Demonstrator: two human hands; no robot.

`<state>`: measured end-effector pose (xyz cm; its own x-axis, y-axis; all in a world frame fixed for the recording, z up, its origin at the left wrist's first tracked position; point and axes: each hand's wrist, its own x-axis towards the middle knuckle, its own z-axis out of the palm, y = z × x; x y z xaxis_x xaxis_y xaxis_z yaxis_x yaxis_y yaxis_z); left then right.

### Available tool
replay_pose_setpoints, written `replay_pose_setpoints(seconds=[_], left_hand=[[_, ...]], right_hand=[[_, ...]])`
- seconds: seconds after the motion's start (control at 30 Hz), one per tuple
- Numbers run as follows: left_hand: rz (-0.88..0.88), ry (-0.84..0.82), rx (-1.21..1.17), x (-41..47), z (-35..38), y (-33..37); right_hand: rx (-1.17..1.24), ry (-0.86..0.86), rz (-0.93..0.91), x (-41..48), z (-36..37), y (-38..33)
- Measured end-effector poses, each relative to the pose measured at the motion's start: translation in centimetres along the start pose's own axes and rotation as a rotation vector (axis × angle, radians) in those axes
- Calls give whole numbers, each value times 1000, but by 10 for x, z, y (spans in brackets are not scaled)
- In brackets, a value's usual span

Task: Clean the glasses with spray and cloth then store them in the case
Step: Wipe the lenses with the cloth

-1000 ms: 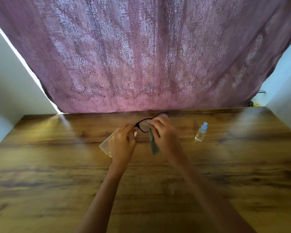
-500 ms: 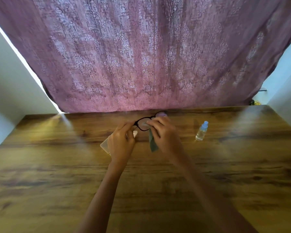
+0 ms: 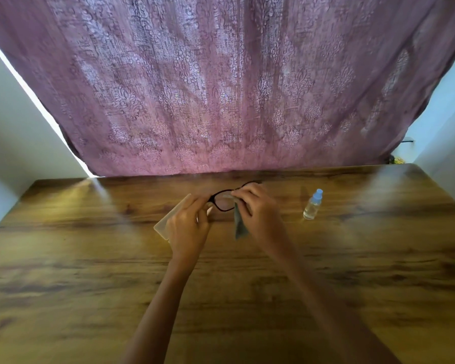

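Glasses point(image 3: 222, 204) stay pinched by the left hand point(image 3: 188, 227); the right hand point(image 3: 260, 211) still pinches the cloth point(image 3: 239, 227) against the lens.

Wooden table point(image 3: 89, 271), mauve patterned curtain point(image 3: 221, 88) behind it, pale walls point(image 3: 16, 132) either side, daylight at curtain's left edge

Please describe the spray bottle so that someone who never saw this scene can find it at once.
Look at the wooden table in front of the purple curtain. Right of the right hand, the spray bottle stands upright by itself. It alone is a clear bottle with a pale blue cap, and no hand touches it.
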<state>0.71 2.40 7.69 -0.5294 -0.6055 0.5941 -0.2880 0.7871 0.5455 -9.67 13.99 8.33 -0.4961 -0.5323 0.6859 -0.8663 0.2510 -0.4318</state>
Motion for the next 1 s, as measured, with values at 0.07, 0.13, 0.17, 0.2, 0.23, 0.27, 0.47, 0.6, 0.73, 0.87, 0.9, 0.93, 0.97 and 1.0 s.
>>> replay_pose_setpoints(seconds=[0.07, 0.13, 0.17, 0.2, 0.23, 0.27, 0.47, 0.6, 0.73, 0.87, 0.9, 0.93, 0.97, 1.0], left_hand=[[-12, 28, -11, 0, -1, 0], [-11, 49, -26, -1, -1, 0], [-5, 52, -31, -1, -1, 0], [1, 53, -37, -1, -2, 0], [4, 54, -44, -2, -2, -1], [2, 54, -52, -2, -2, -2], [-2, 25, -114, -5, -1, -1], [6, -31, -134, -7, 7, -12], [44, -179, -197, -5, 5, -26], [51, -434, -302, 3, -5, -29], [2, -478, -328, 5, -6, -25], [-22, -495, -345, 7, -7, -20], [-17, -495, -352, 11, -6, -15], [10, -494, -336, 15, -6, -8]], right_hand=[[77, 25, 35, -4, -5, -1], [192, 135, 142, -5, -14, -2], [253, 199, 211, -5, -18, -1], [304, 252, 290, -5, -23, 2], [351, 292, 375, -5, -27, 4], [406, 319, 457, -5, -29, 7], [676, 338, 801, -8, -26, 16], [1005, 348, 1021, -9, -20, 18], [1169, 299, 1097, -7, -24, 22], [1221, 272, 1117, -6, -27, 23], [1222, 268, 1130, -6, -26, 22], [1223, 267, 1139, -7, -25, 22], [1224, 267, 1140, -7, -23, 21], [1220, 262, 1135, -8, -21, 20]])
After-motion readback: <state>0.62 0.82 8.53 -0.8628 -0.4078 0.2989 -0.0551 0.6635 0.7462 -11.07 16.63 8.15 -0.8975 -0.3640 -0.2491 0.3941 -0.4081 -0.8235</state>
